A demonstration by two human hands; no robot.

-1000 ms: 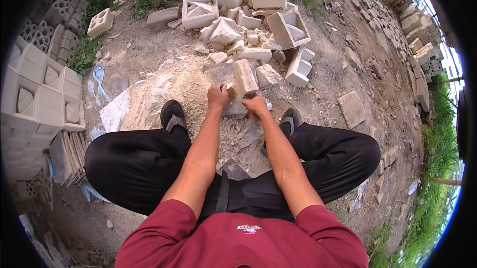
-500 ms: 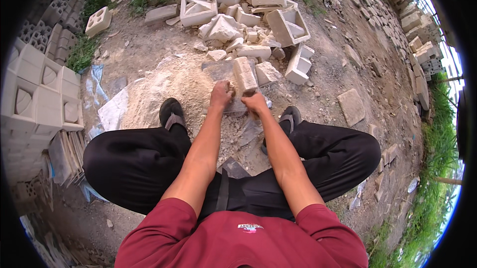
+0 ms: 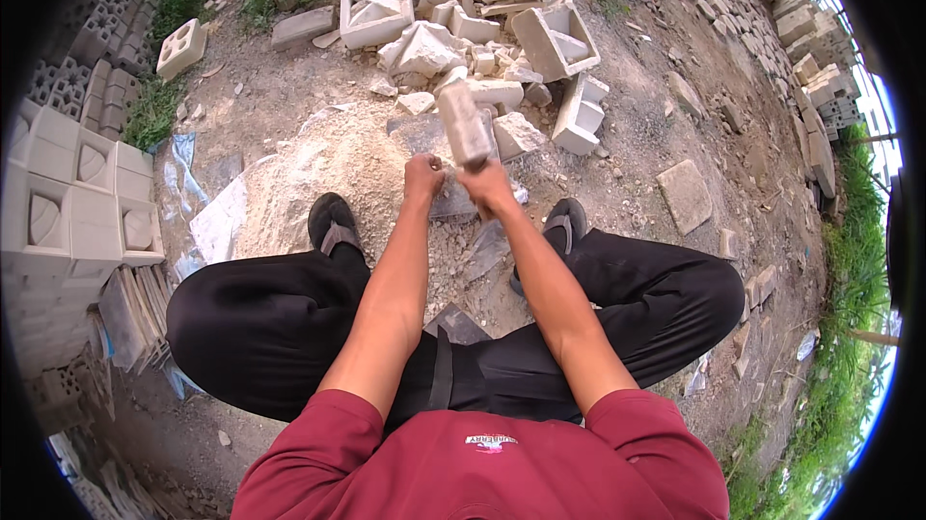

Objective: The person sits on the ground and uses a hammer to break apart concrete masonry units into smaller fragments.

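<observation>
My right hand point(image 3: 485, 182) is closed round the grip of what looks like a dusty mallet point(image 3: 464, 124). Its blocky, pale head points away from me and is slightly smeared by motion. Under the mallet lies a flat grey slab point(image 3: 415, 134), dusted with pale grit. My left hand point(image 3: 422, 177) is curled by the slab's near left side, apart from the mallet. Its fingers are pinched, and what they hold, if anything, is too small to make out. A broken pale chunk point(image 3: 518, 135) sits just right of the slab.
A mound of pale crushed grit point(image 3: 323, 168) spreads to the left. Beyond the slab, broken hollow blocks point(image 3: 376, 13) are heaped. Stacked moulded blocks point(image 3: 92, 197) stand at far left, above thin boards point(image 3: 133, 313). A flat stone point(image 3: 684, 197) lies right of my right foot.
The mallet's head has shifted up and left, and my right hand has moved slightly up and left with it. My left hand stays almost where it was.
</observation>
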